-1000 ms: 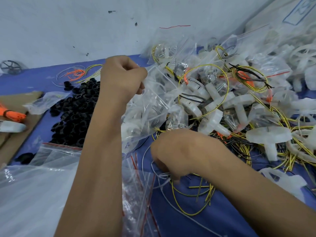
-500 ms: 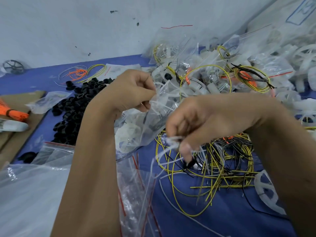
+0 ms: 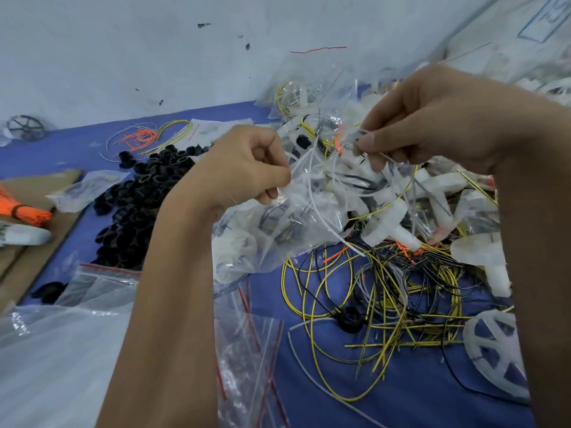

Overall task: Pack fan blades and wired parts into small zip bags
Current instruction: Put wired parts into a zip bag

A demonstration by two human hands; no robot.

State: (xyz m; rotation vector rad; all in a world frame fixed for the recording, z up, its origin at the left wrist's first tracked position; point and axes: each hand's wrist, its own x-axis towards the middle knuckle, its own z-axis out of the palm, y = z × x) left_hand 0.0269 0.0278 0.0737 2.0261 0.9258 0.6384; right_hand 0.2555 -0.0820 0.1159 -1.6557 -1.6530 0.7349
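My left hand (image 3: 247, 165) pinches the rim of a small clear zip bag (image 3: 296, 223) that hangs over the blue table, with white plastic parts showing inside. My right hand (image 3: 426, 118) is raised to the right of it and pinches a thin white wire (image 3: 327, 223) with a small part at its top; the wire trails down across the bag. Below lies a tangle of yellow and black wires (image 3: 386, 298). White fan blades (image 3: 432, 196) are heaped behind the bag.
A pile of black rings (image 3: 139, 199) lies left of my left arm. Empty red-striped zip bags (image 3: 247, 350) sit at the front, beside a large clear bag (image 3: 55, 366). A white wheel (image 3: 494, 350) lies front right. Filled bags (image 3: 309, 88) lean on the wall; cardboard (image 3: 31, 257) lies far left.
My right hand has risen from the wire tangle up to the bag's mouth, carrying the white wire. My left hand has stayed pinched on the bag rim, shifting slightly.
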